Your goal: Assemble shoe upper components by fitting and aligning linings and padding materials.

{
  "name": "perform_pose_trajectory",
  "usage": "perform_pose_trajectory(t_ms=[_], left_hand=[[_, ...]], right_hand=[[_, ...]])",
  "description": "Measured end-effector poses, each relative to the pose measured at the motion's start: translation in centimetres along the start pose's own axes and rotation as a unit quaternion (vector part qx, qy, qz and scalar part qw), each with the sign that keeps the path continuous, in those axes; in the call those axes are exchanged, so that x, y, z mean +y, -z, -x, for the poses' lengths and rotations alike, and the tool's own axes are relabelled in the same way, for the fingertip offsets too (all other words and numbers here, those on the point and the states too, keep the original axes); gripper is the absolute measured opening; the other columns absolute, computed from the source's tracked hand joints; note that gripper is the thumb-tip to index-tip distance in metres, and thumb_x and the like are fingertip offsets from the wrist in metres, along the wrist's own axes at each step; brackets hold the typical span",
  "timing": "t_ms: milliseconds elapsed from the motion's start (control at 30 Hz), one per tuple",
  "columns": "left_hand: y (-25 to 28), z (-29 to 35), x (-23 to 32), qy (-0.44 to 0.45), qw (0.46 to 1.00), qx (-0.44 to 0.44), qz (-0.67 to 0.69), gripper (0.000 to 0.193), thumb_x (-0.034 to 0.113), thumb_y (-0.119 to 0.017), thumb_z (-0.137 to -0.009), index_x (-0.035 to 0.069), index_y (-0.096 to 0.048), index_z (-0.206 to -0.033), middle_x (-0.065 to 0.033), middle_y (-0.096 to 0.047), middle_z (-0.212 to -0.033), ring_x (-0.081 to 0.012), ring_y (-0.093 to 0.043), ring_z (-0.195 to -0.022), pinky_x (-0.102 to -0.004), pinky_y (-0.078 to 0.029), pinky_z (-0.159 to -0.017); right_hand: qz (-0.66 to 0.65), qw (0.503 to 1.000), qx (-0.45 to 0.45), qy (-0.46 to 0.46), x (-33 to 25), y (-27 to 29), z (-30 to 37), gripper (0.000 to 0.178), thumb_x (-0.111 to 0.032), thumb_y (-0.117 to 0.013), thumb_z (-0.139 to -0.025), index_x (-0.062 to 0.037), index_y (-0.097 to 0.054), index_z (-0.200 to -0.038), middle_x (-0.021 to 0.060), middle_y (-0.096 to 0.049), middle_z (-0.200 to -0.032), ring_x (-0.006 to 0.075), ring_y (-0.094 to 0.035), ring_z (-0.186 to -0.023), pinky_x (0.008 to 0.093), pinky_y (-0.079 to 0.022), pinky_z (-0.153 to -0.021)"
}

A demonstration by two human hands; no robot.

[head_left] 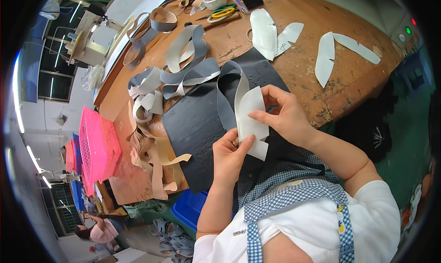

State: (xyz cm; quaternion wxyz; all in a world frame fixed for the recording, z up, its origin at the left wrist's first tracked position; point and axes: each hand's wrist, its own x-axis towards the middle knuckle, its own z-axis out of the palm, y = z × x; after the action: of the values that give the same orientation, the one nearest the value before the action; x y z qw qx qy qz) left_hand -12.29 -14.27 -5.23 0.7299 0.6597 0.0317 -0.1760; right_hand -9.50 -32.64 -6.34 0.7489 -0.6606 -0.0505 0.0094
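Note:
Both my hands hold a white, curved piece of sheet material (251, 110) above a black mat (195, 125). A band, grey on one face and pale on the other, loops (225, 100) up from its far side. My left hand (229, 155) pinches the near end between thumb and fingers, wearing a ring. My right hand (282, 114) grips the right edge, thumb on top and fingers mostly hidden behind. Several grey and white looped strips (195, 72) lie just beyond the mat. Whether the held layers are joined is not visible.
White cut shapes (264, 33) and another notched pair (325, 61) lie on the wooden table (303, 70). Yellow-handled scissors (223, 14) and a tape roll (214, 0) sit at the back. Beige strips (154, 162) hang near a pink basket (97, 146). A person (103, 228) is far left.

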Motion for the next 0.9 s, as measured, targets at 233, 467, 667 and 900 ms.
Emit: perform_pose_trajectory(t_ms=[233,467,667,900], left_hand=[[0.4,0.1,0.3,-0.011,0.999,-0.033,0.005,0.031,0.006,-0.069,-0.092,-0.006,-0.062,-0.119,-0.0071,-0.071,-0.099,-0.0095,-0.065,-0.087,-0.0227,-0.051,-0.078],[0.8,0.2,0.0,0.007,1.0,-0.019,0.024,0.034,0.008,-0.068,-0.092,-0.006,-0.06,-0.122,-0.0098,-0.07,-0.106,-0.0135,-0.067,-0.093,-0.0282,-0.053,-0.084],[0.8,0.4,0.1,-0.017,0.997,-0.059,0.054,0.037,0.007,-0.066,-0.092,-0.008,-0.056,-0.125,-0.0142,-0.07,-0.11,-0.0182,-0.068,-0.098,-0.0319,-0.053,-0.089],[0.8,0.7,0.0,-0.01,0.995,-0.071,0.068,0.04,0.006,-0.067,-0.092,-0.008,-0.055,-0.127,-0.0146,-0.069,-0.112,-0.0188,-0.068,-0.099,-0.0325,-0.053,-0.091]], right_hand=[[0.014,1.0,-0.005,0.001,0.1,-0.4,-0.4,0.032,-0.008,-0.075,-0.085,-0.0024,-0.059,-0.112,0.0041,-0.068,-0.097,0.0086,-0.064,-0.086,0.0237,-0.052,-0.072],[0.068,0.997,-0.022,0.001,-0.5,-1.3,-0.4,0.032,-0.01,-0.077,-0.082,-0.0025,-0.06,-0.109,0.0041,-0.068,-0.09,0.0075,-0.064,-0.08,0.023,-0.051,-0.068],[0.024,0.999,-0.019,0.013,0.5,-1.1,-2.1,0.032,-0.011,-0.079,-0.08,-0.0033,-0.061,-0.106,0.0016,-0.066,-0.086,0.006,-0.061,-0.075,0.022,-0.049,-0.067],[0.08,0.996,0.008,0.022,1.0,-1.3,-2.3,0.035,-0.011,-0.078,-0.082,-0.0027,-0.058,-0.11,0.0007,-0.063,-0.081,0.0061,-0.058,-0.071,0.0224,-0.048,-0.064]])
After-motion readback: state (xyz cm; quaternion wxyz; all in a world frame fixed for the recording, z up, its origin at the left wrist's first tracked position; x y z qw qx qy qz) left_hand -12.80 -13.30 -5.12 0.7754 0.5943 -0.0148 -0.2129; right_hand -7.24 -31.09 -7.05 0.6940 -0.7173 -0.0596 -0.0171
